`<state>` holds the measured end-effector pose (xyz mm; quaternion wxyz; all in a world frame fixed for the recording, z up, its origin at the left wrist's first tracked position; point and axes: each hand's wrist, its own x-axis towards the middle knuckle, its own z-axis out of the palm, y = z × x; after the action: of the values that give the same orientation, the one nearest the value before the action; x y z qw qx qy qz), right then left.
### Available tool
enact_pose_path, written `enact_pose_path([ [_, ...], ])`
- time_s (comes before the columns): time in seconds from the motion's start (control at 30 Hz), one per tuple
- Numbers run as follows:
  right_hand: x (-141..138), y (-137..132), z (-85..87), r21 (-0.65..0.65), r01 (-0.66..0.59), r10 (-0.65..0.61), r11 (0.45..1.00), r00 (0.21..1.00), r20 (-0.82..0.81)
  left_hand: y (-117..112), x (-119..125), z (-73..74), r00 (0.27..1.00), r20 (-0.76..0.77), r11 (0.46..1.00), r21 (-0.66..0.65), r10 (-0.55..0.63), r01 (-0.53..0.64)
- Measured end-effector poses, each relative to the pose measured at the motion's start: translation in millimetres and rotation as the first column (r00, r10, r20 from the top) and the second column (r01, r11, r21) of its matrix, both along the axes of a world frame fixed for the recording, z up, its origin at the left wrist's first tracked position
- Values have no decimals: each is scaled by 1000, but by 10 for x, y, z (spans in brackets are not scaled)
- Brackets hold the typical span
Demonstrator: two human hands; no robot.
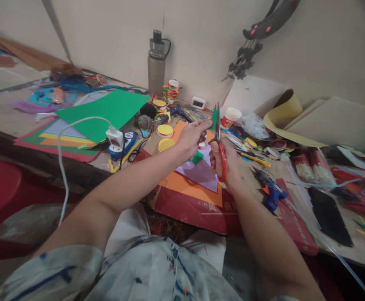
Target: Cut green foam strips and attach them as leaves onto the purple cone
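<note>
A pair of scissors with red handles (pixel 222 164) is gripped in my right hand (pixel 228 161), its blades pointing up and away from me. Between my left fingers and the blades a small piece of green paper (pixel 214 119) stands upright; my left hand (pixel 193 138) pinches it. The blades are beside or around that paper; I cannot tell which. Under both hands lie a purple sheet (pixel 206 173) and an orange sheet (pixel 215 197), with another green scrap (pixel 197 157) on the purple one.
A large green sheet (pixel 107 117) tops coloured papers at left, near a blue power strip (pixel 116 151) with a white cable. Behind stand a grey bottle (pixel 156 65) and a paper cup (pixel 231 118). At right lie a blue glue gun (pixel 272 194) and a black phone-like slab (pixel 330 217).
</note>
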<state>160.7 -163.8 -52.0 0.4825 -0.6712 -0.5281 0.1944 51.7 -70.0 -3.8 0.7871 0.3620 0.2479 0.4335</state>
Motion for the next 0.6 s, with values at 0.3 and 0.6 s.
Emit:
enact_pose_path([
  [0.3,-161,-55,137,3,44,-43,999,991,-125,50,-1,-39,1000,4,999,39,-19,19],
  [0.6,96,9,185,-55,152,-158,987,977,-144,450,-267,85,877,-475,885,376,-71,275],
])
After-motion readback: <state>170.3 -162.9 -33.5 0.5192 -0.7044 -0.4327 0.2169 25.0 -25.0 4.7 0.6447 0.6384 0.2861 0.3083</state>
